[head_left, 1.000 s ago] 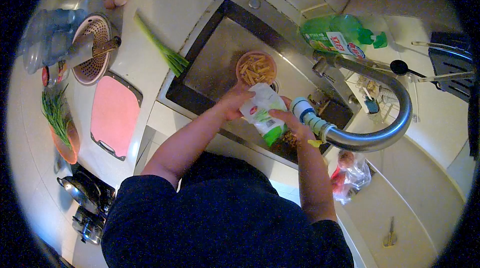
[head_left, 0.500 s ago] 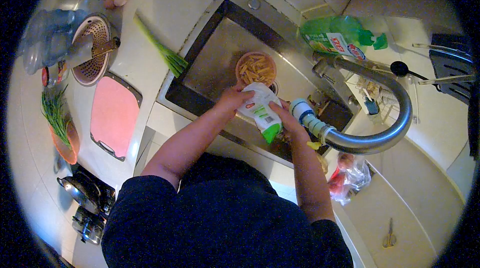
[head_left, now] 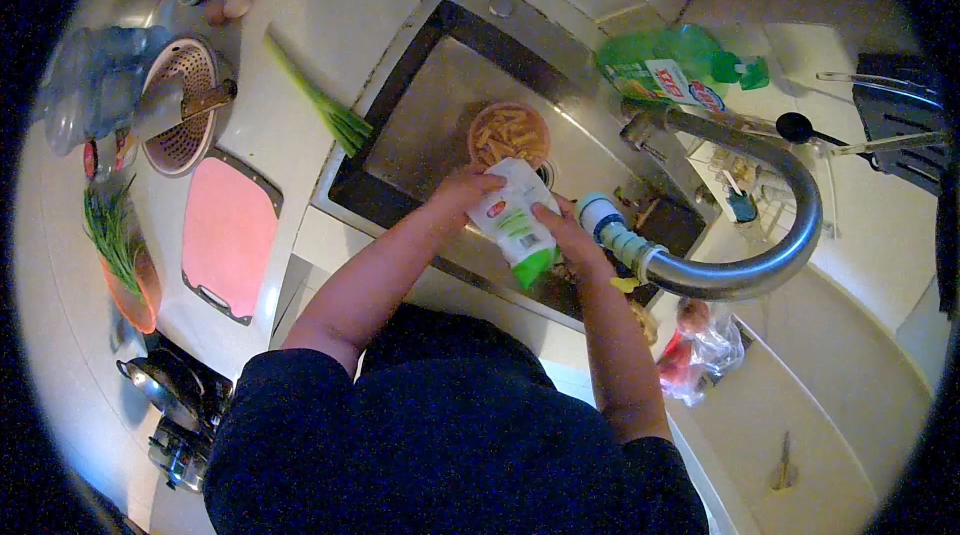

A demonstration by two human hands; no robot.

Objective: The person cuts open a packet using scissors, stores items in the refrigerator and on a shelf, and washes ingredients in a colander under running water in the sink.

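Over the steel sink [head_left: 430, 105], a white and green packet [head_left: 515, 220] is held between both hands. My left hand [head_left: 465, 192] grips its upper left edge. On its right side, my right hand [head_left: 570, 232] pinches the packet, with the thumb on the printed face. Just beyond the packet, a pink bowl [head_left: 474, 134] of pale yellow-brown strips sits in the sink. The curved faucet [head_left: 800, 205] ends in a white and blue nozzle [head_left: 607, 222] close to my right hand. The packet's top opening cannot be made out.
Left of the sink are a green onion stalk [head_left: 315, 95], a pink cutting board [head_left: 232, 235], a colander with a cleaver [head_left: 180, 107] and a bowl of greens [head_left: 140, 280]. A green soap bottle [head_left: 660, 60] lies behind the faucet; a plastic bag [head_left: 705, 350] and scissors [head_left: 785, 465] are right.
The packet has tilted and shifted slightly left in both hands, so its printed face shows more. My right hand has moved a little left with it.
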